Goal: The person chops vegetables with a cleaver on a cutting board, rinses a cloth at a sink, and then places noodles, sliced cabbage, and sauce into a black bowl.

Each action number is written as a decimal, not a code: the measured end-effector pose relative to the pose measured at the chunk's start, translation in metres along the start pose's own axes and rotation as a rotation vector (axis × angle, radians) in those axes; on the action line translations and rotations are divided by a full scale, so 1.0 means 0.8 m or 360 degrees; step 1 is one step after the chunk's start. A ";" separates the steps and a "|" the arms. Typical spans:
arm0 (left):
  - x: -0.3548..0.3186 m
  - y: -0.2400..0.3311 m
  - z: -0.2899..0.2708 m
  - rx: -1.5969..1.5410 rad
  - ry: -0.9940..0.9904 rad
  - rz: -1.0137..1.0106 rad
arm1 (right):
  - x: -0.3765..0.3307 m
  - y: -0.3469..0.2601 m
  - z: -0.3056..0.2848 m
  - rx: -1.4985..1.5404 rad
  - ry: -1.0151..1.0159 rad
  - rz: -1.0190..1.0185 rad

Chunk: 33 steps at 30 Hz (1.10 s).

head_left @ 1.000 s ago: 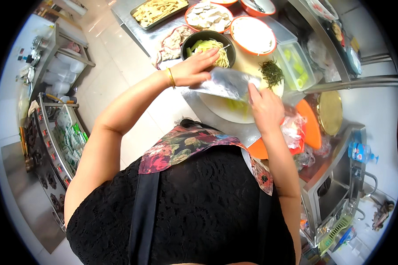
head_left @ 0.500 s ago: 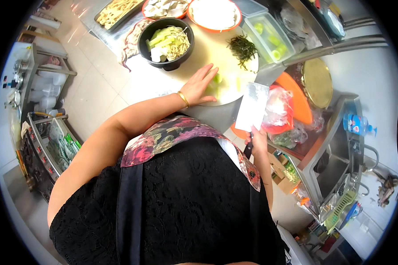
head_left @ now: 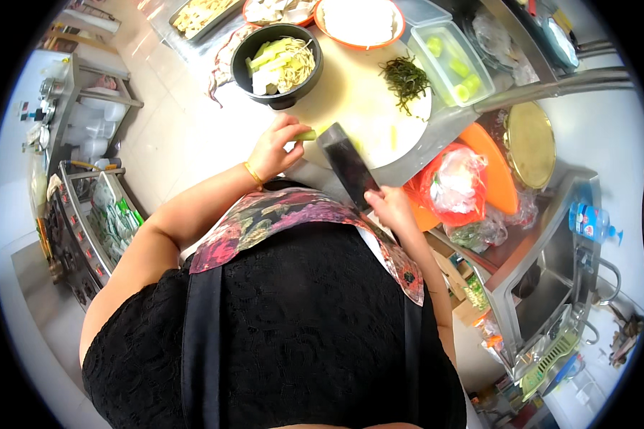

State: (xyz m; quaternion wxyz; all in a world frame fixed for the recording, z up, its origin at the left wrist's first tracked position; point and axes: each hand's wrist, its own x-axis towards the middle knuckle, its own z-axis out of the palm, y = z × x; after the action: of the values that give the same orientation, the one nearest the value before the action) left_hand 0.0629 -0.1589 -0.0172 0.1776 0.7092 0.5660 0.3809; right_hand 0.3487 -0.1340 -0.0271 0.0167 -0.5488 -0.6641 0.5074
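Two hands work at the round cutting board (head_left: 379, 114). Half a second ago the right hand held the cleaver blade upright and off the board at about four o'clock; now the right hand (head_left: 388, 207) grips the handle with fingers closed, and the dark cleaver (head_left: 345, 161) slants across the board's near edge. The left hand (head_left: 275, 146), which lay flat on the board before, is now curled, pinching one pale green vegetable piece (head_left: 306, 134) that lies just beside the blade, at about ten o'clock from it. One gold bangle (head_left: 252, 174) circles the left wrist. Outward, at twelve o'clock from the hands, stands one black bowl (head_left: 279, 57) of cut vegetables; at one o'clock lies one heap of dark green shreds (head_left: 406, 75) on the board, and beyond it one clear container (head_left: 451, 64) holding four green chunks. At three o'clock sits one red bag (head_left: 454, 182)
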 end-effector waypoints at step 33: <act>0.011 -0.084 0.064 -0.0099 -0.0250 0.0856 | 0.014 -0.072 0.034 -0.0838 0.0397 -0.0059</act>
State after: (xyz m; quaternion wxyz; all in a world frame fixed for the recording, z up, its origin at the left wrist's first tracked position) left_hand 0.0563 -0.1218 -0.0935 0.1351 0.8556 0.3300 0.3753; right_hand 0.2877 -0.1367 -0.0061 -0.0354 -0.5802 -0.7757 0.2459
